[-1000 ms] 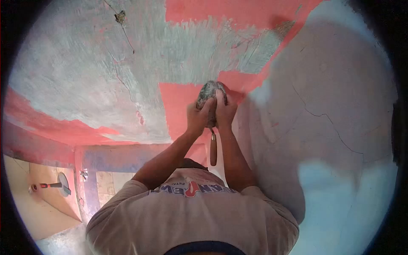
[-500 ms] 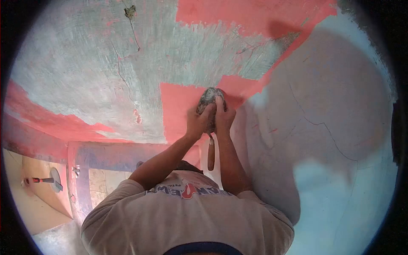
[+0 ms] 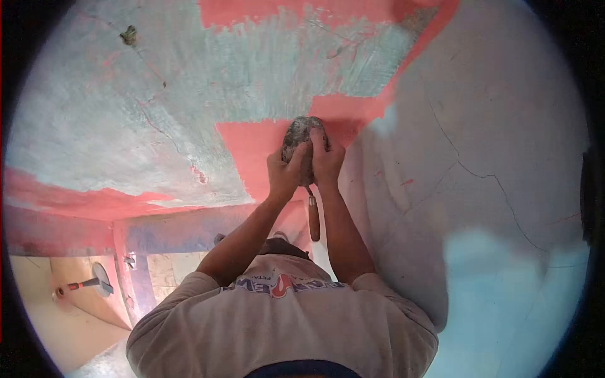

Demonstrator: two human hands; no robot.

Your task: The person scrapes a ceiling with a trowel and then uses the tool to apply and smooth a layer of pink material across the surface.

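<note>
My left hand (image 3: 287, 171) and my right hand (image 3: 326, 162) grip the blade of a trowel (image 3: 298, 133) from both sides, thumbs on its face. The blade is rounded, dark grey and mottled with pale smears. Its brown wooden handle (image 3: 314, 217) points down toward my chest, between my forearms, with no hand around it. Behind the blade lies a pink patch (image 3: 247, 148) of a wall, bordered by a scraped grey-green area (image 3: 252, 69). Both arms are stretched forward, and the fingers behind the blade are hidden.
A smooth grey and light-blue surface (image 3: 498, 283) with thin cracks rises on the right. A small hole (image 3: 129, 36) and cracks mark the scraped area. At lower left, a round disc-like tool (image 3: 101, 279) with a red and black handle is near a beige surface (image 3: 50, 315).
The view has shifted, so the wall's scraped area and hole sit further left. Both hands and the trowel appear slightly higher and left, with the same hold on the blade.
</note>
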